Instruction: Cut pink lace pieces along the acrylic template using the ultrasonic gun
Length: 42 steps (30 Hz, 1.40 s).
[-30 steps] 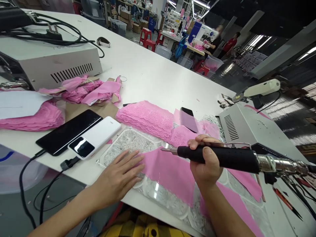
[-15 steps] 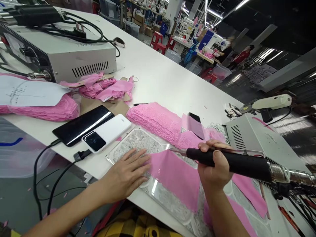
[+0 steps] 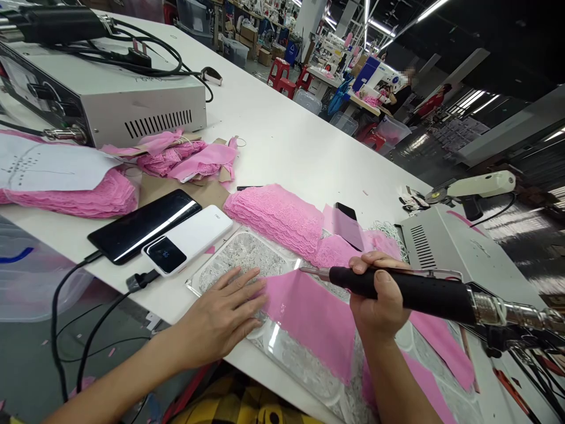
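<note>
left hand (image 3: 219,318) flat on pink fabric (image 3: 309,318), right hand (image 3: 380,300) gripping tool (image 3: 410,290)

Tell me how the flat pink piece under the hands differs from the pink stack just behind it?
The pink fabric piece is a single smooth sheet; the lace stack is many layers, patterned with scalloped edges. The sheet lies on the clear plate, pinned by the left hand near the handheld tool in the right hand; the stack sits untouched. Both are the same pink.

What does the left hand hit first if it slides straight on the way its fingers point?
The left hand lies flat, fingers pointing right. Its fingertips already touch the pink fabric strip; further along that line is probably the right hand gripping the black-handled metal-tipped tool, though depth is unclear.
</note>
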### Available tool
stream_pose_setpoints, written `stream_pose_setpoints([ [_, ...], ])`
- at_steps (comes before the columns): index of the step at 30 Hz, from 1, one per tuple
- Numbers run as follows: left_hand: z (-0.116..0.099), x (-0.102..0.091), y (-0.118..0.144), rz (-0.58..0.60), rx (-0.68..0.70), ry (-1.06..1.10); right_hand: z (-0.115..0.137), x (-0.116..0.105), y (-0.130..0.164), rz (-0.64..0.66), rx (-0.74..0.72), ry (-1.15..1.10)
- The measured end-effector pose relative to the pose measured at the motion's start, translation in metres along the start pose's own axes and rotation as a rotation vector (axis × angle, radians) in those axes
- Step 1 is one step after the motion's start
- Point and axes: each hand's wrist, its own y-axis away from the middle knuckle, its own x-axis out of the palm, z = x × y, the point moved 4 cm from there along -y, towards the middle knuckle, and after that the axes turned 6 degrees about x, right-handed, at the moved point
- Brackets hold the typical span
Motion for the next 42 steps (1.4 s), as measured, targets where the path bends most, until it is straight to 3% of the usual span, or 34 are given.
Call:
stream_pose_setpoints([
  [11, -0.002, -0.003, 0.002, -0.011, 0.017, -0.009, 0.001, 0.008, 0.003, -0.001, 0.081, -0.074],
  [42, -0.004, -0.009, 0.008, -0.046, -0.032, 0.050, 0.001, 0.028, 0.015, 0.099, 0.111, -0.033],
])
